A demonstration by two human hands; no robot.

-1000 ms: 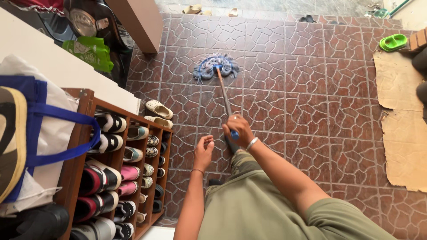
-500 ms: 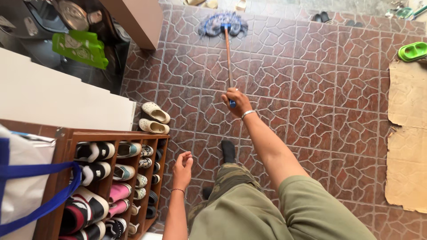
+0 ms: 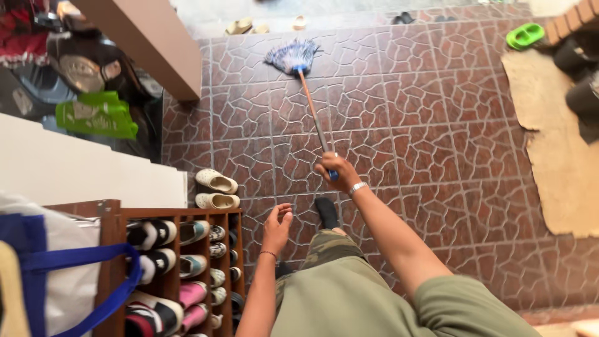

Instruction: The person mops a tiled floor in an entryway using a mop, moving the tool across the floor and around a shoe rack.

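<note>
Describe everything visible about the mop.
The mop has a head of blue and whitish strings fanned out on the brown tiled floor, a blue socket, a slim orange-brown handle and a blue grip end. It slants from the far tiles back to the right hand, which grips its top. The left hand is off it.

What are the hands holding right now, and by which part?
The right hand grips the mop at the blue top end of its handle. The left hand is open and holds nothing.

Mop [image 3: 292,57]: stringy blue cloth head, smooth wood handle. Floor tiles [image 3: 430,125] glossy. Shoe rack [image 3: 168,249] varnished wood. Cardboard [image 3: 549,137] matt.
</note>
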